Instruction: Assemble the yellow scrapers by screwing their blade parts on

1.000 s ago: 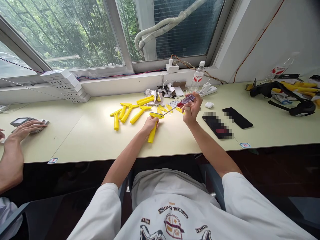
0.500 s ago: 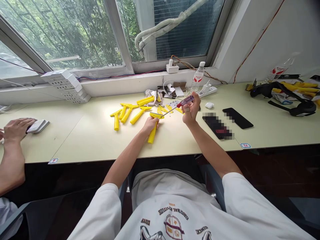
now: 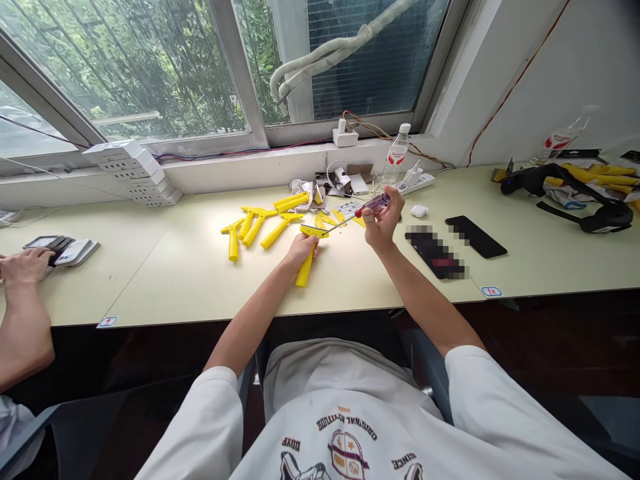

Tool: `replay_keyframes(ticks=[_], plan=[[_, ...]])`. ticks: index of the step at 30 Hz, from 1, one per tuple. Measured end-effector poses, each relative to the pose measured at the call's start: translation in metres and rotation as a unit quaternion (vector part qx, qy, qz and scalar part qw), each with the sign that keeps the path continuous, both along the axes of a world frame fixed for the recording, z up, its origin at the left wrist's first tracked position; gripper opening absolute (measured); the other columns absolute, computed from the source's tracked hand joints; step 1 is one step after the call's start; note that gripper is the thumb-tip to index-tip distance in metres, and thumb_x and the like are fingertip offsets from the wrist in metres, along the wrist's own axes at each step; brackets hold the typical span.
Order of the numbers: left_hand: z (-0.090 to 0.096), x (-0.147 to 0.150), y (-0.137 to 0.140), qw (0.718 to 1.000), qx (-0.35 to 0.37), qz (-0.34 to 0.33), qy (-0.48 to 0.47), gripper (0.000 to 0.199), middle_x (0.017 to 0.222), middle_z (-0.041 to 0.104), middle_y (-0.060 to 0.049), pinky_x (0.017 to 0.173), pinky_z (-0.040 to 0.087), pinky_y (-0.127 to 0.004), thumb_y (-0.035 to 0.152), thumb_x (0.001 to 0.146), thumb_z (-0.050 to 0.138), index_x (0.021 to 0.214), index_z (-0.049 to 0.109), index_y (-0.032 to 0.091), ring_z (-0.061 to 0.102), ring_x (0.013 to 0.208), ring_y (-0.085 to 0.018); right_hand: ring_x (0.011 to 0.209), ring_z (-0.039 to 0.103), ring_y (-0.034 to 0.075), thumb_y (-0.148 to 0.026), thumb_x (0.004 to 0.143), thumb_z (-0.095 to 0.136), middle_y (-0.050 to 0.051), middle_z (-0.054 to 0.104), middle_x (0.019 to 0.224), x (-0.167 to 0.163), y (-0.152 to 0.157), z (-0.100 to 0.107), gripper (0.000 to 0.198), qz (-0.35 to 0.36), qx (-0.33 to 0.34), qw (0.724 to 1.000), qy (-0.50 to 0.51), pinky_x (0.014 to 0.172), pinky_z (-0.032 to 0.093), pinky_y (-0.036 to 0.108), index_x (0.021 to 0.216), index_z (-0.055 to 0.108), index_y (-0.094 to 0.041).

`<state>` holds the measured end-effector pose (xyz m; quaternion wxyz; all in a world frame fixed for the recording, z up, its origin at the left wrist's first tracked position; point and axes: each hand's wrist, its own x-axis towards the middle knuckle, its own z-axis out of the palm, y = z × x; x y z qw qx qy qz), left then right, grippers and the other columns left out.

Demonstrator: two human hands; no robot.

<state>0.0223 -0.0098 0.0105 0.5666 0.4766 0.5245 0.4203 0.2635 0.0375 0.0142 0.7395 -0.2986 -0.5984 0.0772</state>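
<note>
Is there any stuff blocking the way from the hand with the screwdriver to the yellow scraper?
Nothing visible does. The right hand grips the screwdriver, which slants straight down toward the yellow scraper in the left hand. The other yellow scrapers lie off to the left, away from that line.

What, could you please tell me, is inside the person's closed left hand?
The left hand grips the handle of a yellow T-shaped tool; its head shows above the hand and the handle's lower end below. The stretch wrapped by the fingers is covered.
</note>
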Motion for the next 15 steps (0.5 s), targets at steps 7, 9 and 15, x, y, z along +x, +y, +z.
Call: replay_keyframes(ticks=[7, 9, 15], plan=[[-0.0015, -0.0012, 0.0003, 1.000, 0.003, 0.002, -0.001, 0.016, 0.061, 0.058, -0.001, 0.052, 0.044, -0.024, 0.017, 0.087, 0.072, 0.082, 0.058, 0.021, 0.050, 0.054, -0.013, 0.086, 0.075, 0.023, -0.081, 0.104, 0.060, 0.010, 0.069, 0.148, 0.0009, 0.0002, -0.0052, 0.080, 0.057, 0.001, 0.998, -0.002, 0.055, 0.068, 0.037, 0.175, 0.037, -0.052], [-0.0017, -0.0013, 0.0004, 1.000, 0.001, 0.003, -0.003, 0.017, 0.062, 0.058, -0.001, 0.052, 0.044, -0.024, 0.017, 0.087, 0.073, 0.082, 0.058, 0.021, 0.050, 0.054, -0.013, 0.088, 0.075, 0.022, -0.080, 0.102, 0.065, 0.011, 0.066, 0.152, -0.0009, 0.0032, -0.0056, 0.079, 0.045, 0.016, 0.999, 0.011, 0.056, 0.068, 0.035, 0.172, 0.043, -0.050], [-0.0008, -0.0001, 0.0006, 1.000, 0.002, 0.002, -0.001, 0.015, 0.061, 0.058, -0.001, 0.052, 0.044, -0.025, 0.015, 0.086, 0.070, 0.081, 0.058, 0.021, 0.050, 0.054, -0.013, 0.090, 0.079, 0.022, -0.086, 0.096, 0.070, 0.014, 0.056, 0.162, -0.0017, 0.0020, 0.0008, 0.086, 0.030, 0.001, 1.000, 0.004, 0.067, 0.074, 0.040, 0.170, 0.046, -0.048]])
